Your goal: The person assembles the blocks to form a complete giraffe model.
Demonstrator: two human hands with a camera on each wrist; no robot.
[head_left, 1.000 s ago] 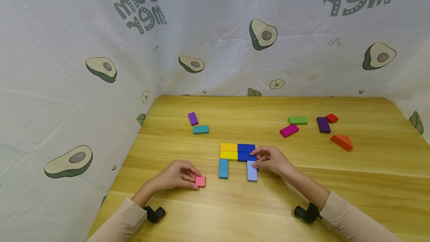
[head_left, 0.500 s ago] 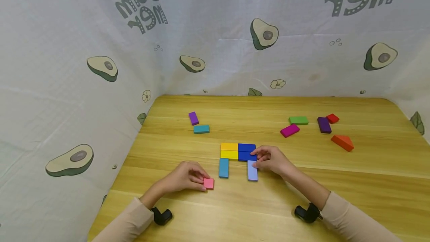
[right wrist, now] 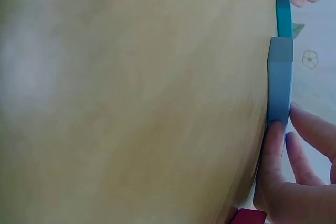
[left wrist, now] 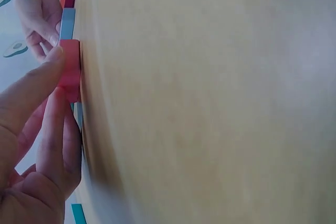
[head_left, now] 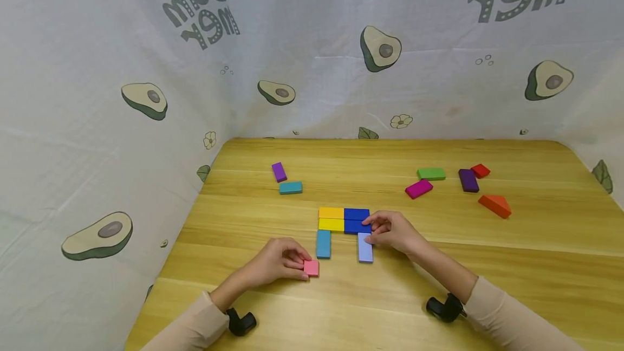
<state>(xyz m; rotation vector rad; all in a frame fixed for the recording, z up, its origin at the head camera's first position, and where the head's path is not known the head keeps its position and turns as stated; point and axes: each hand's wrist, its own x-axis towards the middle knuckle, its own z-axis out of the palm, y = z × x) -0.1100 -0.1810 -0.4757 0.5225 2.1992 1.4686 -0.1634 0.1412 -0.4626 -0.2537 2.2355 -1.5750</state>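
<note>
In the head view my left hand [head_left: 278,263] pinches a small pink square block [head_left: 311,268] between thumb and fingers, low over the table. The left wrist view shows the thumb on one side of the pink block [left wrist: 71,71] and fingers on the other. My right hand [head_left: 394,230] has its thumb on a light blue block [head_left: 365,249] and its index fingertip at the dark blue blocks [head_left: 356,214]. Yellow blocks [head_left: 331,213] lie flush left of these, and a teal-blue block [head_left: 324,245] sits below them. The light blue block [right wrist: 281,80] lies flat at the right fingertips.
Toward the back left lie a purple block [head_left: 279,172] and a teal block [head_left: 291,188]. At the right are green [head_left: 431,174], magenta [head_left: 419,189], dark purple [head_left: 468,180] and red [head_left: 480,170] blocks and an orange triangle [head_left: 495,206]. A white avocado-print cloth [head_left: 312,58] hangs behind.
My left hand has carried the pink block rightward, close to the lower end of the teal-blue block. My right hand has stayed at the light blue and dark blue blocks.
</note>
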